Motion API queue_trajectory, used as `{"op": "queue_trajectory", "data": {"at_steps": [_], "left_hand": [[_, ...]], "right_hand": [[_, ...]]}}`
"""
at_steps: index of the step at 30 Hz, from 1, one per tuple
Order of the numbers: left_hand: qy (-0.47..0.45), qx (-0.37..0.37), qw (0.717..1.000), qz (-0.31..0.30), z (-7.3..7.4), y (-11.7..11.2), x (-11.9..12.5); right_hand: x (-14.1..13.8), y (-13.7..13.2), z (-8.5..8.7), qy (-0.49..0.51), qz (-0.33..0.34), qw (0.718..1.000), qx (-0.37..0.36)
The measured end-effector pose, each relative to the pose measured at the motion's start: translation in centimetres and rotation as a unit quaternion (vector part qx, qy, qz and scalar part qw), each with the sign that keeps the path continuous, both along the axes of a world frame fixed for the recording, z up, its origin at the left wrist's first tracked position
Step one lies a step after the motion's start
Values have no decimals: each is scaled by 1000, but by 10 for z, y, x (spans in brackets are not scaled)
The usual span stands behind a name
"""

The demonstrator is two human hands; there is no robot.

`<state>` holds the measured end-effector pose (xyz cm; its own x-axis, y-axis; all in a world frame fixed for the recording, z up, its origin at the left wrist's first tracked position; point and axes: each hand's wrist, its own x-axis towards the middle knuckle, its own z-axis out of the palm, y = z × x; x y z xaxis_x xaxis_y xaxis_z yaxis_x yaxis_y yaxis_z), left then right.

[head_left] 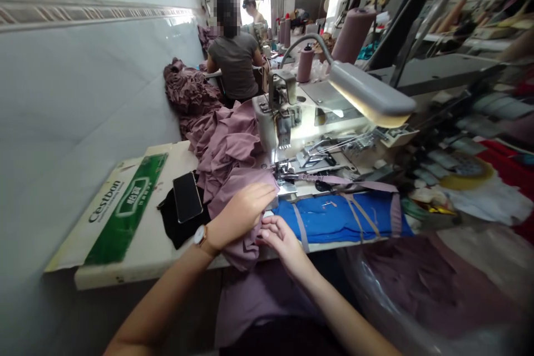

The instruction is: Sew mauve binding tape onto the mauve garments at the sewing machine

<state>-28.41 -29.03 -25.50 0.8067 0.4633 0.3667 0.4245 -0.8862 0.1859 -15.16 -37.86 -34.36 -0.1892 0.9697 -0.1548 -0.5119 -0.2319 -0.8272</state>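
My left hand [247, 207], with a watch [200, 235] on its wrist, lies on the mauve fabric [233, 139] just in front of the sewing machine [267, 122]. Its fingers are stretched out and point toward the presser foot [284, 169]. Below it, my right hand [280, 239] pinches the fabric's near edge between thumb and fingers. Some of that edge is hidden under my left hand. A mauve strip [334, 179] runs from the right to the needle area. Bunched fabric trails back along the table's left side.
A black phone [187, 197] rests on a dark cloth left of the fabric. A green-and-white carton panel [125, 206] covers the table's left end. Blue cloth [334, 217] lies right of my hands. Above the machine hangs a lamp [371, 94]. A person [236, 61] sits farther back.
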Motion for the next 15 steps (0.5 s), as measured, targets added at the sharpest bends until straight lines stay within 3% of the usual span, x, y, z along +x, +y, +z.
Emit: {"op": "queue_trajectory", "data": {"at_steps": [4, 7, 10, 12, 15], "left_hand": [[29, -20, 999, -35, -3, 19, 11], [21, -33, 999, -33, -1, 23, 10], [3, -42, 999, -30, 0, 26, 6], [-8, -39, 999, -37, -2, 29, 5], [-11, -16, 999, -50, -7, 32, 7]], "right_hand": [[-13, 4, -6, -35, 25, 998, 49], [-13, 2, 0, -54, 75, 994, 62], [12, -11, 14, 29, 116, 993, 15], [39, -21, 23, 73, 107, 991, -22], [72, -31, 26, 44, 85, 993, -64]]}}
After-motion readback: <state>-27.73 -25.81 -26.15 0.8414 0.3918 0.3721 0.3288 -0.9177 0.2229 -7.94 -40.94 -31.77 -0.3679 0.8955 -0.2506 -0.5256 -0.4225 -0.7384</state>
